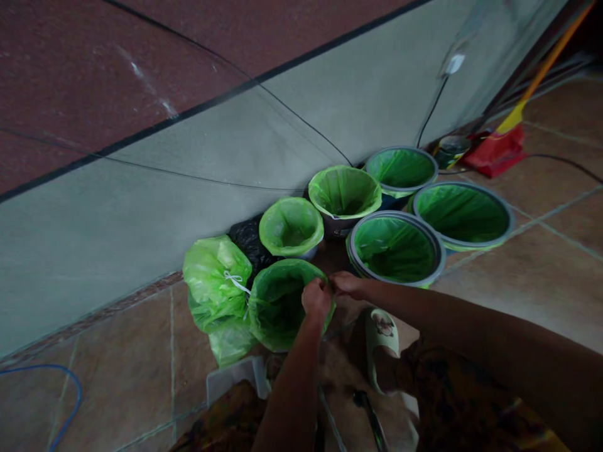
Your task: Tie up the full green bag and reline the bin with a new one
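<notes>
A green bin liner (264, 301) is spread inside a round bin in front of me, its edge folded over the rim. My left hand (316, 297) is closed on the liner's edge at the bin's right side. Close beside it, my right hand (347, 284) is closed too, pinching the same edge from outside. The fingertips nearly meet, and the exact grip is partly hidden. A tied green bag (217, 276) with a white string leans against the bin's left side.
More lined bins stand behind and right, including a small bin (291, 227) and a grey-rimmed bin (397, 248). A black bag (254, 242) sits by the wall. A clear plastic box (235, 380) lies near my feet. A red dustpan (499, 150) and thin cables are farther off.
</notes>
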Demonstrator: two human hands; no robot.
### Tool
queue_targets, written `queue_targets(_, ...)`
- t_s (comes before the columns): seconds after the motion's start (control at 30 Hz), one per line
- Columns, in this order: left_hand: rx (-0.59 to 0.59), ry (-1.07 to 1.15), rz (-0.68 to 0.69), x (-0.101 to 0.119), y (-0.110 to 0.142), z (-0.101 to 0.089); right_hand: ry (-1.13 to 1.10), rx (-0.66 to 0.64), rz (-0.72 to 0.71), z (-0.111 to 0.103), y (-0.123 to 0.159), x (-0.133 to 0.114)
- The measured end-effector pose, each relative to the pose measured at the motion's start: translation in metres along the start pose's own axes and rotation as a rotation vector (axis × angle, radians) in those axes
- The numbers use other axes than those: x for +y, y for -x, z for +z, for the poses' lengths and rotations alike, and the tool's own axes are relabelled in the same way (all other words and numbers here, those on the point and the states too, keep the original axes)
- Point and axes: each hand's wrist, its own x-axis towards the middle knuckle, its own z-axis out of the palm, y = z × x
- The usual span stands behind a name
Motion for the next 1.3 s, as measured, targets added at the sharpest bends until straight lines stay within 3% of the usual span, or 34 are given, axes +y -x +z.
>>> queue_targets(0.2, 0.049, 0.345, -0.138, -0.04, -0.001, 0.025, -0.01, -0.008, 0.044, 0.005, -0.001, 0.002)
queue_targets(0.4, 0.016, 0.386, -0.198, -0.055, 0.003, 0.043, 0.183, 0.124, 0.008, 0.003, -0.007, 0.002)
queue_targets(0.5, 0.017, 0.379, -0.193, -0.053, 0.002, 0.033, 0.299, 0.229, -0.024, -0.001, -0.012, -0.006)
queue_targets(0.63, 0.124, 0.357, -0.166, -0.059, 0.002, 0.0, 0.387, 0.286, -0.09, 0.002, -0.012, -0.017)
queue_targets(0.77, 0.312, 0.335, -0.227, -0.088, 0.01, -0.04, 0.537, 0.24, -0.176, 0.017, -0.005, -0.019)
queue_targets(0.87, 0.504, 0.285, -0.313, -0.12, 0.021, -0.058, 0.694, 0.256, -0.188, 0.028, -0.003, -0.02)
queue_targets(0.97, 0.601, 0.219, -0.451, -0.145, 0.035, -0.063, 0.807, 0.242, -0.17, 0.033, -0.004, -0.02)
queue_targets(1.1, 0.605, 0.18, -0.567, -0.16, 0.052, -0.06, 0.821, 0.214, -0.215, 0.029, 0.0, -0.022)
queue_targets(1.3, 0.48, 0.192, -0.718, -0.168, 0.066, -0.051, 0.927, 0.352, -0.269, -0.015, 0.028, -0.042)
